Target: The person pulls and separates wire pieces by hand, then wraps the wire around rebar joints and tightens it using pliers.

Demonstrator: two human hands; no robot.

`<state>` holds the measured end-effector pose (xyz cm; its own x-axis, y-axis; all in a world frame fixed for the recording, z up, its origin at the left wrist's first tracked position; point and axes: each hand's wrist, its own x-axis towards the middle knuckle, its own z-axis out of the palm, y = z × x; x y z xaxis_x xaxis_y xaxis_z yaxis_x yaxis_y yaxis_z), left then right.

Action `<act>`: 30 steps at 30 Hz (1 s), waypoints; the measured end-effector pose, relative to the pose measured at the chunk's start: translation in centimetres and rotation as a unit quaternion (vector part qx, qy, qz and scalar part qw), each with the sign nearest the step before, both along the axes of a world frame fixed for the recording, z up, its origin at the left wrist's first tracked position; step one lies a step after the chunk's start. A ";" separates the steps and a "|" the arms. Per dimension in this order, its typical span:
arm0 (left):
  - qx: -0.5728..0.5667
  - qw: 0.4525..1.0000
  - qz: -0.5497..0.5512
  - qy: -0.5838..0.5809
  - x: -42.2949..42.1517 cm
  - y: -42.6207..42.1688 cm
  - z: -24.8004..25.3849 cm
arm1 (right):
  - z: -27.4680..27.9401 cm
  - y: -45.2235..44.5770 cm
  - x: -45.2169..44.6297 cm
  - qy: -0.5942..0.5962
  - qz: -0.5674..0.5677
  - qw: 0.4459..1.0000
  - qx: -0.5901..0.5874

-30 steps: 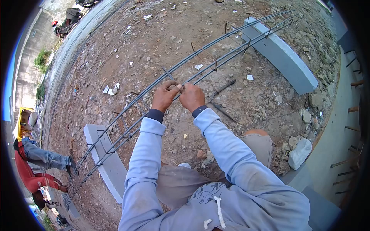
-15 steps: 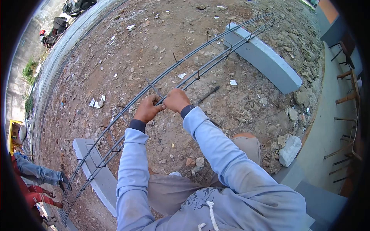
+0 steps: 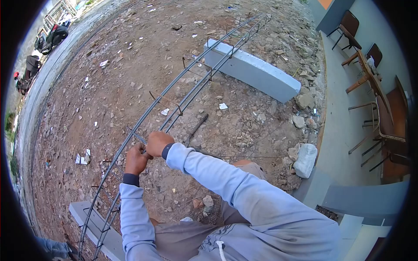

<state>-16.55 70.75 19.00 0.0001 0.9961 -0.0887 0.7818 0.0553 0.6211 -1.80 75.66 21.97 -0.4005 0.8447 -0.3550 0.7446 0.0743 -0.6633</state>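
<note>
Two bare hands work close together on a long metal frame (image 3: 162,95) that lies across two blocks above stony ground (image 3: 244,117).
In the head view, the left hand (image 3: 137,159) and right hand (image 3: 158,144) meet at the near side of the frame, between the far block (image 3: 254,71) and the near block (image 3: 112,245); each grip is closed on the frame, fingers curled in, though the exact part pinched is hidden; a dark stick (image 3: 198,128) lies on the ground just beyond the right hand, a white rock (image 3: 305,161) sits well to the right, and another person's jeans (image 3: 54,248) show at lower left.
</note>
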 end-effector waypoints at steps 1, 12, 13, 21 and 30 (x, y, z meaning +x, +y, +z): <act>0.000 1.000 0.011 -0.007 0.0 0.0 0.0 | -0.1 -0.2 0.1 0.004 -0.007 1.000 0.001; -0.219 0.893 0.169 -0.354 -0.6 1.1 1.1 | -0.6 -0.7 0.1 0.033 -0.019 0.999 0.017; -0.227 0.886 0.173 -0.366 -0.8 1.2 0.9 | -0.7 -0.7 0.2 0.036 -0.018 0.999 0.022; -0.213 0.853 0.196 -0.434 -1.6 1.9 -0.5 | -3.1 -0.7 -0.1 0.056 -0.026 0.994 0.086; -0.203 0.841 0.170 -0.472 -1.7 2.0 -1.0 | -4.3 -0.3 -0.1 0.075 -0.002 0.993 0.090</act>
<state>-18.21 72.76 18.01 -0.0185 0.8407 -0.5412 -0.1523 0.5326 0.8325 -1.94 75.31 17.66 -0.4339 0.8909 -0.1345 0.6392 0.1992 -0.7428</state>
